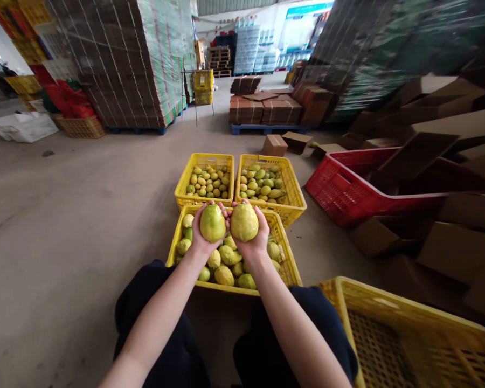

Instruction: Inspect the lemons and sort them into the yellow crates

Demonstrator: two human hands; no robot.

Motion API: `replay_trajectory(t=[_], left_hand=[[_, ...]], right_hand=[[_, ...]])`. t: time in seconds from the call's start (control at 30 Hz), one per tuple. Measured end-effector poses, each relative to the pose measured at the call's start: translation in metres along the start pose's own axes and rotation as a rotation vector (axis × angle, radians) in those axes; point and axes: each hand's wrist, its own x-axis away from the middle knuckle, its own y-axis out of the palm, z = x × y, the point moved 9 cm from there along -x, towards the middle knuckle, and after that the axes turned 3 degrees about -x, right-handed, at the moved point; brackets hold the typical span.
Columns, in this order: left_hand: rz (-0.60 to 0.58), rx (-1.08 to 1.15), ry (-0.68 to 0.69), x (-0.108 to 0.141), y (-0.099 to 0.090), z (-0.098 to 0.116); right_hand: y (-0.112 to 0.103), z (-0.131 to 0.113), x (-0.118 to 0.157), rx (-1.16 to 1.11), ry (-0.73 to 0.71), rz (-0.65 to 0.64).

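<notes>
Left hand [202, 244]: fingers gripping greenish fruit [212, 222]
Right hand [259, 243]: fingers gripping yellow fruit [244, 222]
Front crate [290, 256]: sitting beneath them
Red crate [337, 191]: standing rightward — well apart

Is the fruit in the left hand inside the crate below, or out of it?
Out: the fruit rests in the left hand, above the crate, hiding part of its far rim.

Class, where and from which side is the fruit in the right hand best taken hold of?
Probably around the wide middle of the fruit, coming from above with spread fingers. The right hand cups it from beneath, leaving its upper face open, and its rounded, bumpy body shows no handle.
</notes>
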Motion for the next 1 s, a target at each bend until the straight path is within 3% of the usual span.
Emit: replay_trajectory(t=[1.0], left_hand=[[-0.01,-0.042,-0.029,0.0049,0.0096,-0.0001]], right_hand=[[-0.008,0.0084,-0.0007,-0.068,0.07,0.01]])
